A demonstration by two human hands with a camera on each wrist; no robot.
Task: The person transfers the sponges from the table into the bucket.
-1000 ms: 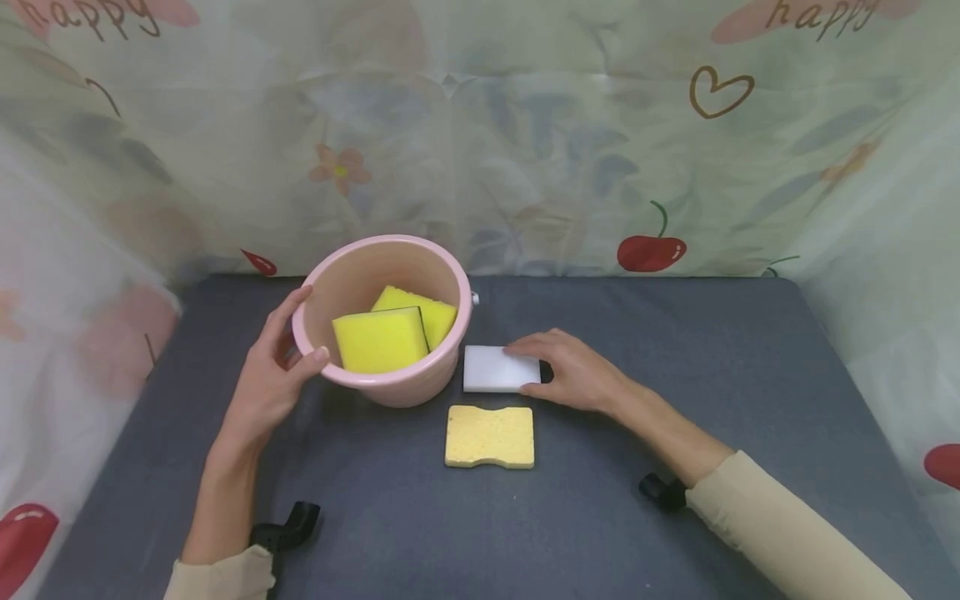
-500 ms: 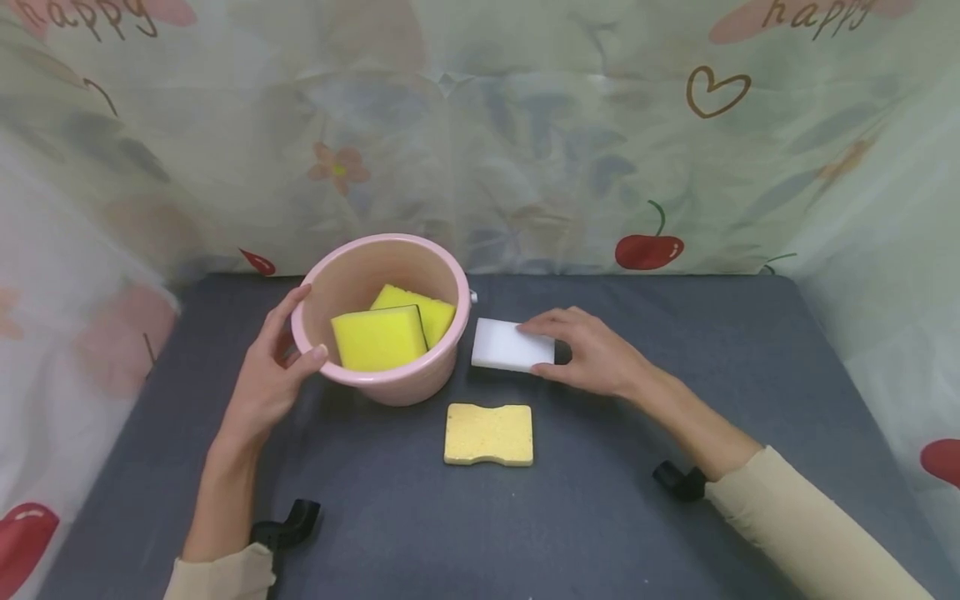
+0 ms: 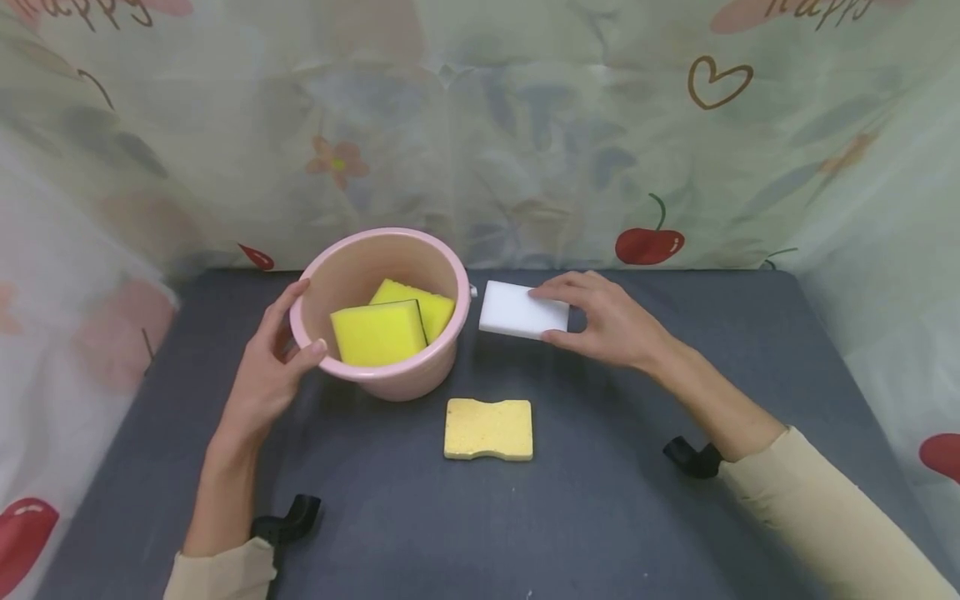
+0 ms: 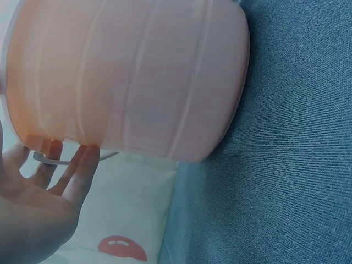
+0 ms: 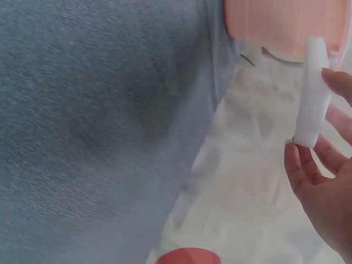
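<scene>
My left hand [image 3: 262, 379] holds the left side of a pink bucket [image 3: 408, 379], its thumb at the rim. In the left wrist view, fingertips press the bucket's outer wall. Two yellow sponges [image 3: 378, 335] lie inside the bucket; the nearer one has a dark layer along its edge. To the right of the bucket, my right hand [image 3: 611, 321] pinches a white sponge block [image 3: 517, 310] between thumb and fingers. The right wrist view shows the white sponge edge-on, held above the table. A pale yellow sponge [image 3: 488, 430] with notched long sides lies flat on the table.
A dark grey cloth covers the table [image 3: 585, 517]. Printed curtains [image 3: 525, 167] hang behind and at both sides. Black wrist mounts [image 3: 288, 518] are strapped at both forearms. A white handle peg [image 3: 473, 292] sticks out at the bucket's right.
My right hand has lifted the white sponge off the table and carried it up, away from me and slightly right. My left hand and the bucket stay in place.
</scene>
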